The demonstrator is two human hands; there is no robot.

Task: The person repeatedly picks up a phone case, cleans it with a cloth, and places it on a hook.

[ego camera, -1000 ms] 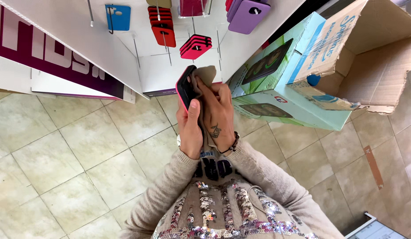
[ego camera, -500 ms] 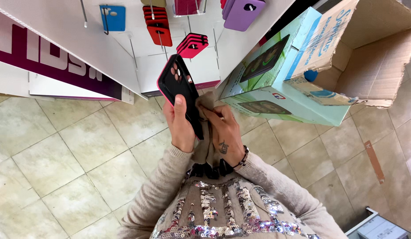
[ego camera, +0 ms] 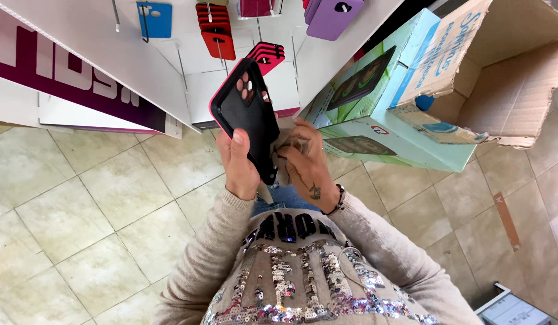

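- A white display wall (ego camera: 98,42) with hooks stood in front, hung with more cases.
- A green box (ego camera: 375,114) sat just beside the hands.
- The left hand (ego camera: 240,165) was closed around a black phone case (ego camera: 246,117), held up.
- The right hand (ego camera: 306,162) was curled on a small cloth (ego camera: 286,144) beside the case.

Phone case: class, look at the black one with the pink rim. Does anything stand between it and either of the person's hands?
Nothing visible stands between them. The left hand grips the phone case directly, fingertips showing through its camera cut-out. The right hand sits beside the case's lower edge holding a beige cloth; whether the cloth touches the case is unclear.
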